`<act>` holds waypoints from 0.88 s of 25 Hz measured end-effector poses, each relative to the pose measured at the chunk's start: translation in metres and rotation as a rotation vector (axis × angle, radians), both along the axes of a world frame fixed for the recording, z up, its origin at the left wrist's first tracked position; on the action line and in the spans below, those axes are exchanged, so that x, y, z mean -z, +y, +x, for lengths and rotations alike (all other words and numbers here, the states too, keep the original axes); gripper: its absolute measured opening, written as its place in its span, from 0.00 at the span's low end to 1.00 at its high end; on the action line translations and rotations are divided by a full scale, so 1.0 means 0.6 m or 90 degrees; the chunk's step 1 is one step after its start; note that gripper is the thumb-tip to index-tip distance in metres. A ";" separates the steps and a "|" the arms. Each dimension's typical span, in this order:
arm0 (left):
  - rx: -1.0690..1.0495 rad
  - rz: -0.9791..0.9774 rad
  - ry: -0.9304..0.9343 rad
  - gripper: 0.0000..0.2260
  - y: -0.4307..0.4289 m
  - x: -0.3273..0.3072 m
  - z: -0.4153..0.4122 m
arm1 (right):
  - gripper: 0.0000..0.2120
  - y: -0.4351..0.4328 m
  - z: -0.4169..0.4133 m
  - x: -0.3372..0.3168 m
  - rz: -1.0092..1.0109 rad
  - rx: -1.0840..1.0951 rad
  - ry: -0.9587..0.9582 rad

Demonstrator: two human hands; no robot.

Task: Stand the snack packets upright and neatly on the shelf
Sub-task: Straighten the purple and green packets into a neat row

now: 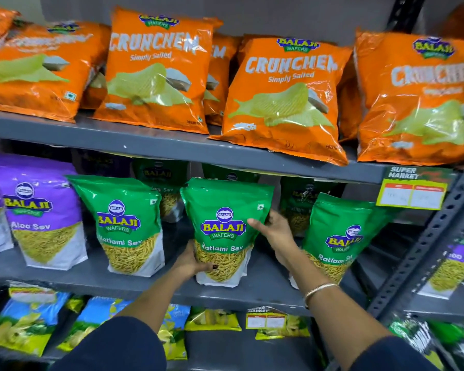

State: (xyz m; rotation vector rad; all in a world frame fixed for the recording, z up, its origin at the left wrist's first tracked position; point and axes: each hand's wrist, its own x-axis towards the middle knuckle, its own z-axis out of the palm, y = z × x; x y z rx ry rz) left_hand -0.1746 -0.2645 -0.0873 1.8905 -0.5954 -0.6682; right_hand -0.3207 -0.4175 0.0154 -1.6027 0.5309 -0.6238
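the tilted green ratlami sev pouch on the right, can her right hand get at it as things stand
Probably yes: the right hand grips the middle pouch beside it, and nothing stands between it and the tilted pouch, once it lets go.

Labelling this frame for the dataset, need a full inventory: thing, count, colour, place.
Crunchem packets: four in front, more behind, orange, top shelf.
Aloo Sev packet: one whole, another cut off at left edge, purple, middle shelf left.
Ratlami Sev packets: three in front, more behind, green, middle shelf.
Held Ratlami Sev packet: one, green, middle shelf centre, upright.
Price tags: two, yellow-bordered, on shelf edges.
Bottom-shelf packets: several, blue and yellow.
Shelf: grey metal.
Left hand: on held packet's lower left.
Right hand: on its right side.
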 end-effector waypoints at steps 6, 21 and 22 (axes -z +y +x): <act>-0.014 -0.012 0.003 0.48 0.003 0.012 -0.015 | 0.33 -0.001 -0.014 0.091 -0.025 -0.050 0.182; 0.046 0.017 0.001 0.42 -0.005 0.000 -0.018 | 0.30 0.021 -0.007 0.110 -0.077 0.010 0.226; 0.045 0.019 -0.006 0.43 -0.004 -0.003 -0.021 | 0.30 0.023 -0.009 0.107 -0.075 0.012 0.229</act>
